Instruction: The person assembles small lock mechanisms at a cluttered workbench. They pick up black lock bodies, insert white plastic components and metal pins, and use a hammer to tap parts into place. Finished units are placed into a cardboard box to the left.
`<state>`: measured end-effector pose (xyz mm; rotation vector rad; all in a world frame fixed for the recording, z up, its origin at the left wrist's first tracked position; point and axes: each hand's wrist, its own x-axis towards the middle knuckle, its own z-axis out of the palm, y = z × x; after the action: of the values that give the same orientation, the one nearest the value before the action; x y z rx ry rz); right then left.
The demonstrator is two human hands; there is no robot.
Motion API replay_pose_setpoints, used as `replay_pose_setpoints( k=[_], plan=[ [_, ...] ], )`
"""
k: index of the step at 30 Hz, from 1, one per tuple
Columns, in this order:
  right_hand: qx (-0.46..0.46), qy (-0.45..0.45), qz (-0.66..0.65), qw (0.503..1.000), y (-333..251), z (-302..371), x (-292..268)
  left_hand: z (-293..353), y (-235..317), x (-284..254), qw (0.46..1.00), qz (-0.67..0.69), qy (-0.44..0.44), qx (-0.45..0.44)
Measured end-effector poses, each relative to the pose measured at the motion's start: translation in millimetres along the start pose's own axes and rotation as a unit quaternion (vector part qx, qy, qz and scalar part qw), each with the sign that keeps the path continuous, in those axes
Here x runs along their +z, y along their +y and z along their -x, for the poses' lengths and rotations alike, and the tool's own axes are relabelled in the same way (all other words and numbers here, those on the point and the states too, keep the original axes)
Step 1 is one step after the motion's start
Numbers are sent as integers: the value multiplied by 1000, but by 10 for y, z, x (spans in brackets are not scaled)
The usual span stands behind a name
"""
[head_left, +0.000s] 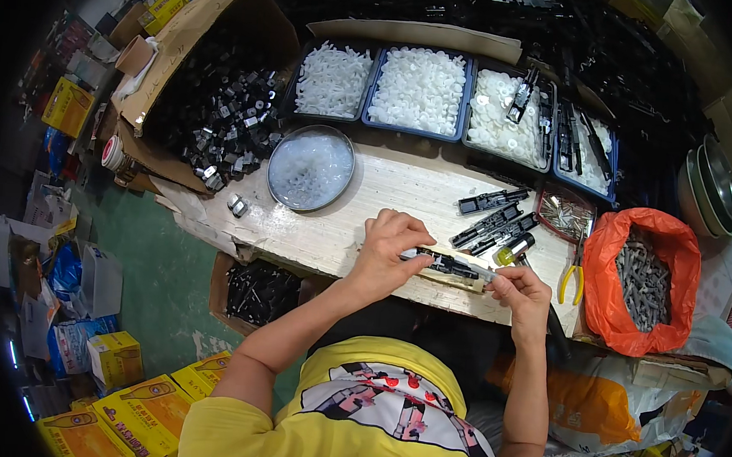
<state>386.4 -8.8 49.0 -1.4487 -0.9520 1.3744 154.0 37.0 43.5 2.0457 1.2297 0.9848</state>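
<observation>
Black slotted mechanism [446,264] is lying at the near edge of our pale workbench [372,191], where we are working with both hands. On that bench, an orange bag [600,268] full of grey parts is standing to the right, and blue-rimmed trays [412,133] of white pieces are lining the far side. Nearer us, a round dish [304,209] is holding translucent bits, while similar black units [493,226] are lying just beyond the right hand, with yellow-handled pliers [570,285] beside them.

Coming down to the mechanism, we are judging it to be light and stiff, probably smooth enough to slip and easy to damage at its thin parts. We are expecting the ends and long outer sides to be giving the safest hold, keeping fingertips off the open slots.

It is sitting between our two hands, against a pale wooden strip [470,286]. Our left hand [391,251] is closing thumb and fingers on its left end, the other fingers curling loosely. Our right hand [523,290] is pinching a small pale piece [486,274] at the opposite end with thumb and forefinger; we cannot tell whether that piece is joined to the mechanism.
</observation>
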Motion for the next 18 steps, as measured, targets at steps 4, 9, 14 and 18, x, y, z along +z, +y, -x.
replay_pose_setpoints(
  k=[4, 9, 14, 18],
  plan=[
    [-5, -13, -8, 1000, 102, -31, -12, 54, -22, 187, 998, -53, -19, -14],
    [-3, -26, 22, 999, 98, -55, 52, 61, -26, 219, 998, -60, -27, -17],
    [-18, -31, 66, 997, 86, -88, 119, 58, -32, 214, 998, -49, -29, -29],
    [-28, -23, 96, 995, 138, -113, 125, 59, -26, 219, 998, -47, -28, -34]
  ],
)
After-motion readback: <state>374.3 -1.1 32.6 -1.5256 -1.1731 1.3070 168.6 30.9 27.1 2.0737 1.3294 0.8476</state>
